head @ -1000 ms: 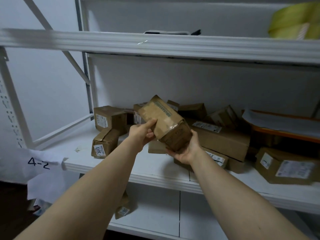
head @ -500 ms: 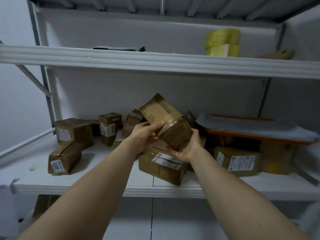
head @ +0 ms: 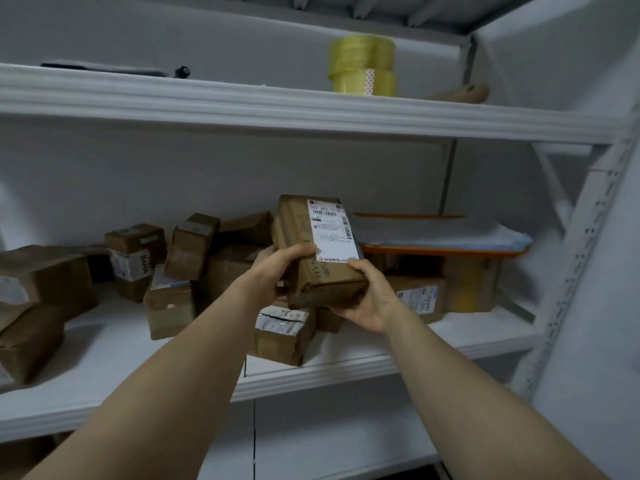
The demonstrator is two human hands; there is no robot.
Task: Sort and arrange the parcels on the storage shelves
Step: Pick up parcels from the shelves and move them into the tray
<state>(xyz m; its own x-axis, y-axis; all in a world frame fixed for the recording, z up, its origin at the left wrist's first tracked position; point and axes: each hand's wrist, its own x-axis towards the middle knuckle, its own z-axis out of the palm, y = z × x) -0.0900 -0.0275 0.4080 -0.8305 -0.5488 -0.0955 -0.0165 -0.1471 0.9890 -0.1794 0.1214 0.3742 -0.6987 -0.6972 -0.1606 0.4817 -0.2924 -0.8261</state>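
White metal shelving carries jumbled brown cardboard parcels, and over them the left hand and right hand, fingers clamped on an oblong brown taped parcel, have turned its white shipping label into view, probably to decide its slot.

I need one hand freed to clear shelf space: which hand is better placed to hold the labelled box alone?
Probably right. The right hand wraps under the lower end of the box, bearing it; the left hand only grips its side, and lies nearer the loose parcels.
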